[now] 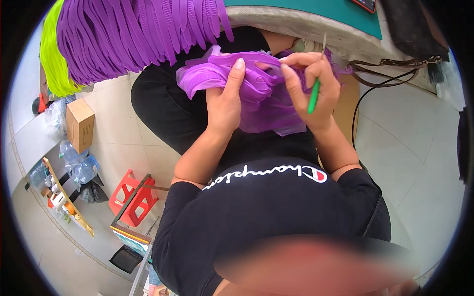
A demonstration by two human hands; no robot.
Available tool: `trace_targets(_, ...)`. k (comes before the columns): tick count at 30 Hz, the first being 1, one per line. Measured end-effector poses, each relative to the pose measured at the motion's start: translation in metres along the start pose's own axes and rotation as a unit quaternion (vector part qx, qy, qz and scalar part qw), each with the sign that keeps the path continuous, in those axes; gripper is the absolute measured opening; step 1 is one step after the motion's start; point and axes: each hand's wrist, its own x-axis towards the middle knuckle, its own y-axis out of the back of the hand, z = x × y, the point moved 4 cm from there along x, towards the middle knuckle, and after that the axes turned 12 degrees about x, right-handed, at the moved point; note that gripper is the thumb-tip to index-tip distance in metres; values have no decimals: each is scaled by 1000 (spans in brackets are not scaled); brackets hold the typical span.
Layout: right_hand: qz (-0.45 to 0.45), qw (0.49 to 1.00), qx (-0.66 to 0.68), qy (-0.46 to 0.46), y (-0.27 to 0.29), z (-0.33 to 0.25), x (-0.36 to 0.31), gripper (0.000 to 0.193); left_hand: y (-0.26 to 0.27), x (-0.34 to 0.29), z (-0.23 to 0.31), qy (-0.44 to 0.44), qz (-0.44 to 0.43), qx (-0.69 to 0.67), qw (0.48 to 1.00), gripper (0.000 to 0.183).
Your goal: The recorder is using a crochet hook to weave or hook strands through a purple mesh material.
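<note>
My left hand [223, 106] is closed around a bunch of soft purple rubber straps [256, 85], its thumb lying on top. Ridges show on the bunch's left part, and a looped opening on its right. In my right hand [321, 86] is a thin tool with a green handle [314, 96]; its narrow metal shaft points up, away from the straps. The thumb and index finger of that hand meet at the right end of the straps, seemingly pinching the edge. Thin translucent purple sheeting [276, 121] hangs below the bunch over my lap.
Many purple straps [128, 34] hang at the upper left, beside lime-green ones [55, 64]. Ahead is a table edge with a teal mat [306, 15] and a phone [366, 4]. A dark bag [412, 24] lies right. A cardboard box [80, 126] and red stool [132, 197] stand left.
</note>
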Motion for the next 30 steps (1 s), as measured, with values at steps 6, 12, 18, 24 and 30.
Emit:
trace_targets(6,-53,997,-25,59,-13,1,0,39,-8,-9,7,-71,-4,78,994,15)
trace_targets(12,70,982,154,-89,-7,7,-3,36,-10,-14,8,-128,-39,179,975,16)
trace_targets(18,488,859,154,31,165,14,-17,8,23,6,19,-80,92,-26,992,24)
trace_targets(24,630,739,60,233,403,-9,-89,18,79,15,30,-65,156,-120,978,46)
trace_targets(30,172,932,-304,-95,235,-43,-16,9,72,7,28,-40,63,-97,993,39)
